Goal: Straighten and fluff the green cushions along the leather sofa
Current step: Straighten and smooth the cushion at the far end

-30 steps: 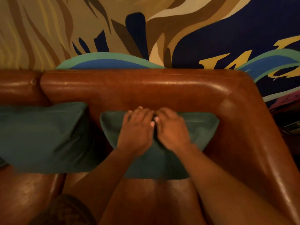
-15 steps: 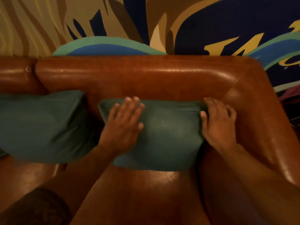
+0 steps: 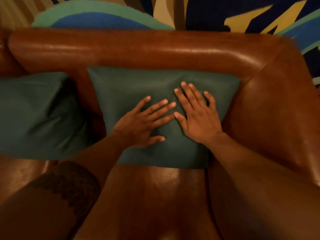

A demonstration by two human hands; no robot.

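Observation:
A dark green cushion [image 3: 124, 87] leans against the backrest in the right corner of the brown leather sofa [image 3: 155, 51]. My left hand [image 3: 143, 122] lies flat on the cushion's middle with fingers spread. Beside it, my right hand [image 3: 199, 115] presses flat on the cushion too, fingers pointing toward the backrest. The fingertips of both hands nearly touch. A second green cushion [image 3: 34, 115] sits to the left, creased and slumped, with neither hand on it.
The sofa's right armrest [image 3: 280, 118] rises close beside the cushion. The glossy seat [image 3: 152, 196] stretches toward me. A painted wall [image 3: 199, 13] with blue, green and yellow shapes stands behind the backrest. A dark patterned sleeve or trouser leg [image 3: 65, 181] shows at lower left.
Both hands left the cushion's sides and came together flat on its front face. The cushion now looks wider and fuller, and the view has moved closer.

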